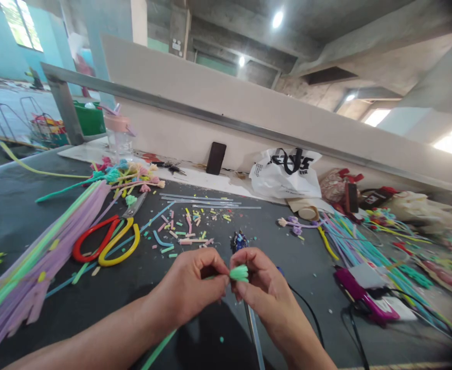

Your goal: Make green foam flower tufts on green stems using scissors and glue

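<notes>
Between my two hands is a small green pipe-cleaner flower, its petals bunched together. My left hand pinches its stem just left of the petals. Fingers and thumb of my right hand close around the petals from the right. A green strip runs below my left wrist toward the bottom edge. Behind my right hand lies a glue gun, mostly hidden, with its dark blue patterned tip showing and a clear glue stick below.
Scissors with red and yellow handles lie left, beside purple and green strips. Cut bits and clear sticks are ahead. A magenta device with black cables, colored stems and a white bag are right.
</notes>
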A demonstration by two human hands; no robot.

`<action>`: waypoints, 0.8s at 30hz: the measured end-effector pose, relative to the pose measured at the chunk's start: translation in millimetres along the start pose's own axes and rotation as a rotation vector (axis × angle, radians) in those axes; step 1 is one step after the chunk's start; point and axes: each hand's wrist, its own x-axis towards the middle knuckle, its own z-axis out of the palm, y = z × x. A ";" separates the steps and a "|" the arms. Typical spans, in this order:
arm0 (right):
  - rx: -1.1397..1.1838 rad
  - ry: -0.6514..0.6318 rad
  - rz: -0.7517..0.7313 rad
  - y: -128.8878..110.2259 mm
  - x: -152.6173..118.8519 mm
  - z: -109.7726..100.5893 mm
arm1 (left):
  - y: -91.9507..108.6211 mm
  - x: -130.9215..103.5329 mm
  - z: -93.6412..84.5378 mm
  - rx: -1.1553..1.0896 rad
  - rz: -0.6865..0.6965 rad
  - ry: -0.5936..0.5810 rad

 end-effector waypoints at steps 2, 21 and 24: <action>-0.014 -0.028 -0.015 -1.8 -0.3 -2.2 | -0.5 3.0 -1.8 -0.155 -0.103 -0.024; -0.293 -0.018 -0.296 3.5 -1.6 -6.0 | -4.5 8.2 -15.2 -0.628 -0.349 -0.219; -0.372 0.034 -0.301 4.2 -0.6 -4.1 | -7.3 8.2 -13.7 -0.585 -0.362 -0.218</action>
